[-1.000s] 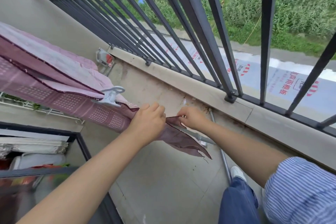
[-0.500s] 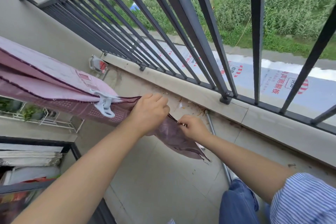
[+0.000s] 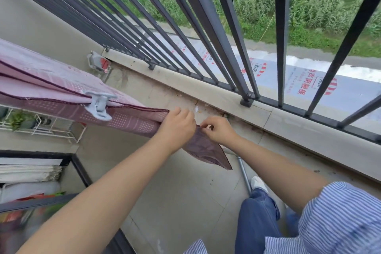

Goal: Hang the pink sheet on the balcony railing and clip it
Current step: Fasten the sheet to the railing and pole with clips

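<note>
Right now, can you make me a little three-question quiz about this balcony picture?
1. True or false: the pale clip is already clamped on the pink sheet.
2. Which hand pinches the sheet's hanging corner: A left hand, B right hand?
3. Fill in: the railing bars are ____ in colour.

Key: 1 true. 2 B; the left hand grips the sheet's edge. 3 dark grey.

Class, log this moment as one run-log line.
left hand: grips pink sheet edge | right hand: pinches its corner | clip: on sheet | railing: bare here
</note>
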Action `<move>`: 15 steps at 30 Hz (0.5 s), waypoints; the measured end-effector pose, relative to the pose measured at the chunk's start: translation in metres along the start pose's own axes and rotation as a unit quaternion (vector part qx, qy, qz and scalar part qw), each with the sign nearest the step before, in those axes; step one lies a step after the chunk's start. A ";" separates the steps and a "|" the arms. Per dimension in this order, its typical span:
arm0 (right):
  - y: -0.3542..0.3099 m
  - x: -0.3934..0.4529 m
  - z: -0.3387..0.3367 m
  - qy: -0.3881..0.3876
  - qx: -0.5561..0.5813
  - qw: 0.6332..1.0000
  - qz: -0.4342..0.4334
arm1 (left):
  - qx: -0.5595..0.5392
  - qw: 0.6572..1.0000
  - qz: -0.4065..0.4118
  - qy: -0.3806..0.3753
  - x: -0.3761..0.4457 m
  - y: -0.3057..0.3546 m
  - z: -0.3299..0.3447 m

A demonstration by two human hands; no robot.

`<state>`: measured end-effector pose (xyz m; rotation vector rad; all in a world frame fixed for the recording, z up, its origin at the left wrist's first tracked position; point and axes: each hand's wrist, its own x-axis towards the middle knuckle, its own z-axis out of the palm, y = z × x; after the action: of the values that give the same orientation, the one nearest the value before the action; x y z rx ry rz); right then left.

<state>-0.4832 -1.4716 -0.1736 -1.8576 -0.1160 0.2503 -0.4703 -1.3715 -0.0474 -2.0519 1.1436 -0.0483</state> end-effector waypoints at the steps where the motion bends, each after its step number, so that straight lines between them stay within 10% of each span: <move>1: -0.002 0.000 -0.005 -0.010 0.009 1.000 0.010 | 0.001 1.000 0.002 -0.004 0.003 -0.003 0.002; 7: 0.002 0.008 -0.036 -0.069 0.146 0.970 0.182 | -0.007 0.999 0.027 -0.043 0.010 -0.014 0.004; 15: 0.011 -0.002 -0.066 -0.184 0.134 0.965 0.128 | -0.026 0.999 0.043 -0.016 0.007 -0.019 0.003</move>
<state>-0.4705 -1.5366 -0.1656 -1.5375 -0.0913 0.7548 -0.4513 -1.3693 -0.0396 -2.0385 1.2227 0.0564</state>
